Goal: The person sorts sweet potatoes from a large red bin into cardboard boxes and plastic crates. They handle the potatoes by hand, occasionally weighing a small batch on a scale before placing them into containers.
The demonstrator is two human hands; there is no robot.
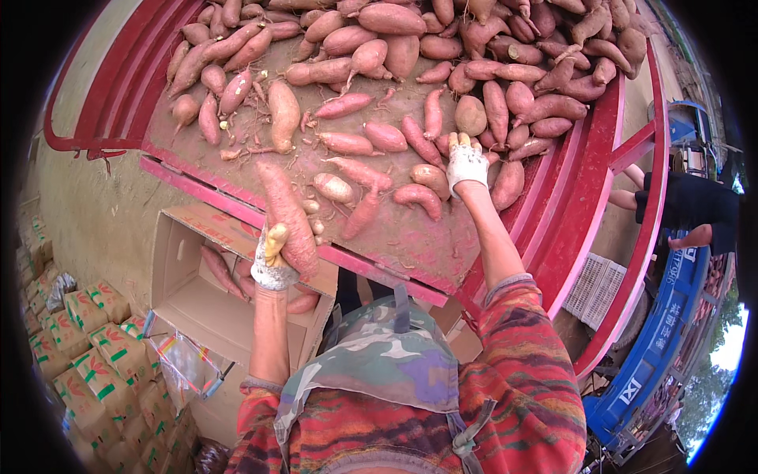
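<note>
My gloved left hand grips a large, long sweet potato above the near edge of a red truck bed. Beneath that hand stands an open cardboard box with several sweet potatoes in it. My gloved right hand reaches onto the bed, its fingertips at the lower end of a round, brownish sweet potato; whether it grips anything is not plain. Loose sweet potatoes lie around it, among them a curved one and a thick one. A large heap covers the far part of the bed.
Red side rails bound the bed at right and left. Many closed cartons are stacked at lower left, near a clear plastic bag. At right are a white plastic crate, a blue truck and another person in dark clothing.
</note>
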